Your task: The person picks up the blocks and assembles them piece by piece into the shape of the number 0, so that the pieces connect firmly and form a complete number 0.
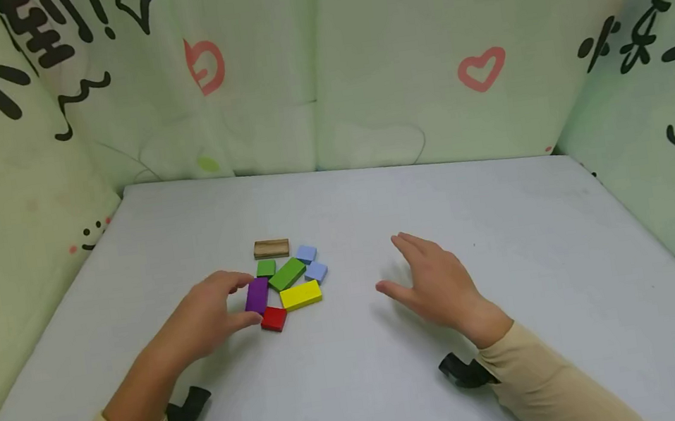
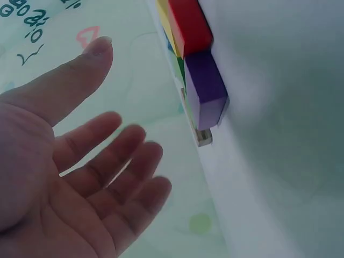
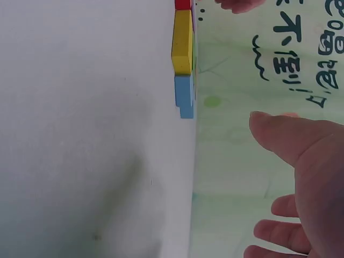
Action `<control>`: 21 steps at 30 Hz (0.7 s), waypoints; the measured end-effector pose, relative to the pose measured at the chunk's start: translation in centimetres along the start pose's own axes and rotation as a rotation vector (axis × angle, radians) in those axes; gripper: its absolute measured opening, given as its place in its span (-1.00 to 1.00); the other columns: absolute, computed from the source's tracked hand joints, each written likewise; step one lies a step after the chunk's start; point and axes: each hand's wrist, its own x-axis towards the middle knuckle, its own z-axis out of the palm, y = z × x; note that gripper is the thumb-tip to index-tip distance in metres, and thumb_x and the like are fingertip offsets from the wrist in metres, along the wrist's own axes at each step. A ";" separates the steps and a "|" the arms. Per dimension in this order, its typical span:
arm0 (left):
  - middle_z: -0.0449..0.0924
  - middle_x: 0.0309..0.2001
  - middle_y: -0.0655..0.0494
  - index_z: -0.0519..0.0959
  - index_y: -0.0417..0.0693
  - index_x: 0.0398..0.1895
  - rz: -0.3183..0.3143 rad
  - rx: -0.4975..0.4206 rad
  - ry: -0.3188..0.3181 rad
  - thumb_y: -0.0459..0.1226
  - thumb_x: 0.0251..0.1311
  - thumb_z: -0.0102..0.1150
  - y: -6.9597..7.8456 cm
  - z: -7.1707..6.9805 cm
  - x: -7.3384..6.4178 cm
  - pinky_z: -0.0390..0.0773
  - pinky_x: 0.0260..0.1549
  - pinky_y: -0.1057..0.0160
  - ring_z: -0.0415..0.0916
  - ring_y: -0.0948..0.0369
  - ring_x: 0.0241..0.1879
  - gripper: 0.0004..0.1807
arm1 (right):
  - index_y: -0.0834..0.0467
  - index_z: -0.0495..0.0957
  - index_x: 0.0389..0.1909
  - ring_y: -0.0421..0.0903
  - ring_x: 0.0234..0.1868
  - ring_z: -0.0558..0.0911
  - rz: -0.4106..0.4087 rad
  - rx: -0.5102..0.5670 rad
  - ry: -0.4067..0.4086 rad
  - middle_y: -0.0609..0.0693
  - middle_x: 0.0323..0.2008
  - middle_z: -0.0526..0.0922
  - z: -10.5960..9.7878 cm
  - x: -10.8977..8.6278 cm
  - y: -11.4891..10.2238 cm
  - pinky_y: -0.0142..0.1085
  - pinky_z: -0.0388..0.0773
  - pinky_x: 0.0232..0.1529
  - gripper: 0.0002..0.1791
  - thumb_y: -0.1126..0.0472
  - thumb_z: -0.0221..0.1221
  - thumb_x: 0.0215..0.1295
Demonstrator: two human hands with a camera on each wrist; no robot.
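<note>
Several coloured blocks lie in a loose cluster left of the table's middle. My left hand [image 1: 213, 313] is at its left side, thumb and fingers spread around the purple block [image 1: 257, 296] in the head view; the left wrist view shows a gap between hand and block. The red block [image 1: 273, 319] sits just below the purple one, beside the left thumb. Also in the cluster are a yellow block [image 1: 301, 295], a long green block [image 1: 287, 274], a small green block [image 1: 266, 268] and two light blue blocks [image 1: 307, 253]. My right hand [image 1: 440, 289] hovers to the right, fingers extended, holding nothing.
A brown wooden piece [image 1: 271, 249] lies behind the cluster. The white table [image 1: 539, 234] has its far edge against a pale green curtain [image 1: 394, 54] with printed characters and hearts. Black straps [image 1: 187, 409] are on both wrists.
</note>
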 end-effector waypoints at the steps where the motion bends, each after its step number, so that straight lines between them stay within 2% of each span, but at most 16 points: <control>1: 0.50 0.17 -0.19 0.47 -0.22 0.28 0.004 -0.015 -0.009 -0.22 0.12 0.49 0.0 0.1 0.0 0.60 0.01 -0.04 0.45 -0.13 0.15 -0.33 | 0.38 0.38 0.33 0.26 0.30 0.43 -0.006 0.009 0.000 0.31 0.31 0.44 0.2 0.1 -0.2 0.23 0.43 0.12 -0.19 -0.08 0.34 0.24; 5: 0.60 -0.03 -0.05 0.54 -0.24 0.14 0.014 -0.065 -0.046 -0.26 0.11 0.49 0.3 0.5 0.0 0.65 -0.09 0.07 0.52 -0.01 0.00 -0.46 | 0.35 0.40 0.33 0.24 0.29 0.44 -0.026 0.033 -0.018 0.28 0.30 0.45 0.8 0.6 -1.1 0.20 0.45 0.12 -0.19 -0.06 0.37 0.20; 10: 0.60 -0.14 0.04 0.56 -0.23 0.06 0.000 -0.091 -0.085 -0.25 0.07 0.51 0.6 1.1 0.3 0.65 -0.13 0.14 0.54 0.08 -0.08 -0.50 | 0.34 0.38 0.34 0.21 0.31 0.43 -0.027 0.096 -0.077 0.24 0.30 0.45 1.5 1.2 -2.1 0.12 0.45 0.19 -0.19 -0.03 0.39 0.20; 16: 0.58 -0.13 0.03 0.54 -0.24 0.09 -0.017 -0.078 -0.102 -0.26 0.02 0.55 0.8 1.7 0.6 0.65 -0.12 0.17 0.50 0.10 -0.10 -0.44 | 0.34 0.37 0.34 0.16 0.33 0.42 -0.053 0.152 -0.157 0.22 0.30 0.46 2.3 1.9 -3.3 0.02 0.40 0.28 -0.22 0.00 0.38 0.23; 21: 0.60 -0.03 -0.01 0.54 -0.24 0.12 -0.025 -0.061 -0.106 -0.27 0.02 0.55 0.9 2.1 0.9 0.64 -0.06 0.13 0.52 0.06 0.00 -0.42 | 0.34 0.37 0.34 0.15 0.31 0.44 -0.067 0.176 -0.188 0.21 0.28 0.47 2.7 2.4 -4.2 0.00 0.39 0.29 -0.25 0.03 0.38 0.25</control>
